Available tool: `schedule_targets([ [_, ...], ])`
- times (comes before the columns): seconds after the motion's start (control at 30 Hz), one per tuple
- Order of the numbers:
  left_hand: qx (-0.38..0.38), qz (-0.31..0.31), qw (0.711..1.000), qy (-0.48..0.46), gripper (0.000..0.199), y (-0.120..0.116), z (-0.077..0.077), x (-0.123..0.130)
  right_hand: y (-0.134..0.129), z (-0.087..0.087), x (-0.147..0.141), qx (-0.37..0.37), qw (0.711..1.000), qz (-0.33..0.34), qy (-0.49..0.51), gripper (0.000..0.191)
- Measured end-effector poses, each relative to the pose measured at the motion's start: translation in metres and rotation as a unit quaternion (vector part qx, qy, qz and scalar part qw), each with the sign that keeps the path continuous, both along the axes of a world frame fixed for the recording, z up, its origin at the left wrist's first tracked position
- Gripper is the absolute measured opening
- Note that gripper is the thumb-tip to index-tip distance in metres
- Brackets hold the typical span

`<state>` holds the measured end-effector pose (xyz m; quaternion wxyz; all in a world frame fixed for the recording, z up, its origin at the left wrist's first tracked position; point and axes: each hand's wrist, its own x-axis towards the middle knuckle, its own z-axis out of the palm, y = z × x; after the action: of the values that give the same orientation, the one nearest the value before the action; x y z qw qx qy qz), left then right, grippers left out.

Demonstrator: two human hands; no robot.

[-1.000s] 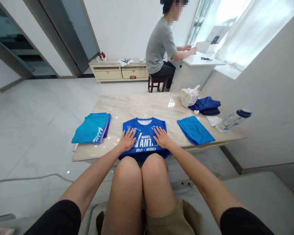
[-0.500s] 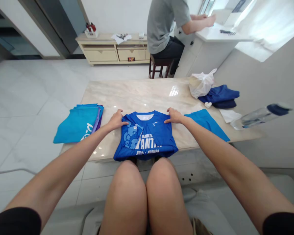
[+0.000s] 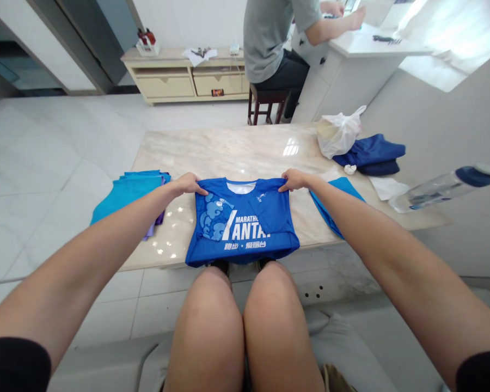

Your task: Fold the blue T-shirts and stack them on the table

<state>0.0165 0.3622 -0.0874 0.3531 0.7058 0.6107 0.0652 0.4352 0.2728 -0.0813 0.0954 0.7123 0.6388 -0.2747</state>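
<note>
A blue T-shirt with white printing and a pale cloud pattern lies front up at the near edge of the marble-topped table, its collar pointing away from me. Its sleeves are folded inward over the chest, and the lower part hangs past the edge by my knees. My left hand pinches the left shoulder corner. At the right shoulder corner, my right hand grips the cloth between thumb and fingers. The fabric between both hands looks fairly taut.
Folded turquoise and purple clothes lie at left, partly behind my forearm. At right are a folded blue cloth, a white plastic bag, dark blue clothing and a clear bottle. A person sits on a stool beyond.
Both hands have moved slightly apart and the shirt is stretched wider and flatter, so more of its lettering shows. The seated person's arms have shifted a little.
</note>
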Motion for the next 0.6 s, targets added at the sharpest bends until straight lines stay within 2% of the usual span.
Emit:
schedule_targets([
  [0.1,0.033,0.023,0.998,0.052,0.045,0.026,0.004,0.006,0.023,0.009,0.005,0.094,0.994,-0.049,-0.033,0.019],
  [0.2,0.128,0.07,0.987,0.066,0.048,0.061,0.02,0.015,0.057,0.02,0.011,0.233,0.966,-0.108,-0.022,0.025],
  [0.33,0.298,0.085,0.95,0.037,0.052,0.102,0.063,0.022,0.103,0.044,0.018,0.433,0.891,-0.136,0.005,0.038],
  [0.4,0.381,0.046,0.922,0.046,0.063,0.107,0.083,0.021,0.111,0.057,0.018,0.486,0.866,-0.117,0.017,0.041],
  [0.47,0.434,0.031,0.898,0.063,0.057,0.093,0.093,0.015,0.097,0.064,0.015,0.508,0.856,-0.089,0.027,0.04],
  [0.5,0.448,0.033,0.891,0.069,0.049,0.079,0.091,0.01,0.083,0.063,0.013,0.508,0.857,-0.075,0.029,0.038],
  [0.53,0.452,0.048,0.888,0.073,0.042,0.059,0.085,0.003,0.063,0.06,0.01,0.504,0.861,-0.063,0.026,0.035],
  [0.6,0.459,0.034,0.886,0.058,0.028,0.008,0.059,-0.013,0.014,0.043,0.005,0.48,0.876,-0.042,0.008,0.031],
])
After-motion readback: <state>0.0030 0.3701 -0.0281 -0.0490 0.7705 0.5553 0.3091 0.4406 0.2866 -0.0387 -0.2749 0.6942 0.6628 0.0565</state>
